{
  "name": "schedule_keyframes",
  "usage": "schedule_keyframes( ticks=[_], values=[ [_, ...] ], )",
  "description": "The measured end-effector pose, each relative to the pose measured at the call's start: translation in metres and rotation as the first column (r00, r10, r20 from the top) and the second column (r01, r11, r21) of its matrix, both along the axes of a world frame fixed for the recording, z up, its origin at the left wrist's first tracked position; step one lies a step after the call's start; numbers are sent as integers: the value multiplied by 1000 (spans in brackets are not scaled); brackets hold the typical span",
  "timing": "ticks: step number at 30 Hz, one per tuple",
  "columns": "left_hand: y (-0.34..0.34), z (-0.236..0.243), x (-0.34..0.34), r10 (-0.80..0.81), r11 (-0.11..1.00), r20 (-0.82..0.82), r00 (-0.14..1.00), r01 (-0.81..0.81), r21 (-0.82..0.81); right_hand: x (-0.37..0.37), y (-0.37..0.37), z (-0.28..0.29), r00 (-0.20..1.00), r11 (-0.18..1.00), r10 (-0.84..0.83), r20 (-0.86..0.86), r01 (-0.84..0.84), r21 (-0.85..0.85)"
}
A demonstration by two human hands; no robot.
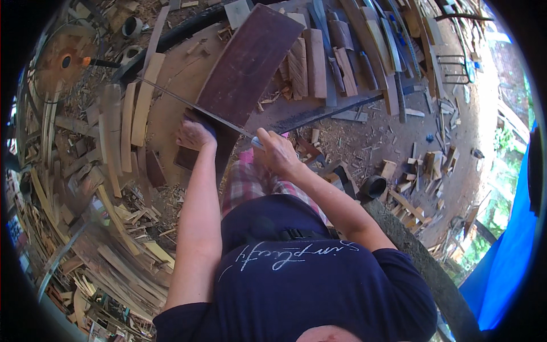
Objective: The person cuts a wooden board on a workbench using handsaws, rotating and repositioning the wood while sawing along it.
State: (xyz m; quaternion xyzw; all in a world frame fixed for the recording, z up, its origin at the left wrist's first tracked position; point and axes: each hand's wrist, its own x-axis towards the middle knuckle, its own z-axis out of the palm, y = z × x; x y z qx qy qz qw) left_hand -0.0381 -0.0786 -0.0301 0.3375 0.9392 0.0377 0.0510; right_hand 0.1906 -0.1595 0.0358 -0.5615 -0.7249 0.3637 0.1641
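My right hand [277,153] is closed around the pale handle of a long, thin-bladed hand tool [225,121]. Seen nearly edge-on, its narrow metal blade runs up and left; whether it has teeth cannot be told. The blade crosses a dark reddish-brown wooden board [248,62], which slants from the upper middle toward my lap. Just below the blade, my left hand [195,133] grips the dark wood near the board's left edge, its fingers bent and partly hidden. The board's lower part lies in shadow beside my left wrist.
Wooden strips and blocks [315,62] lie in a row right of the board. Curved slats [145,108] lean at the left, near a fan with an orange centre [65,61]. Offcuts [413,176] and shavings litter the ground. A blue sheet [504,245] hangs at the right.
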Motion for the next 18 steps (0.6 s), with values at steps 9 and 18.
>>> schedule_keyframes(
  ticks=[9, 18],
  values=[
    [3, 17, 15, -48, 997, -72, 996, 52, 49, 49, -46, 60, 995, 998, -50, 90, 53, -40],
    [1, 19, 23, -28, 984, -152, 988, 55, 170, -13, 15, 60, 998, 999, 29, -59, -30, -20]
  ],
)
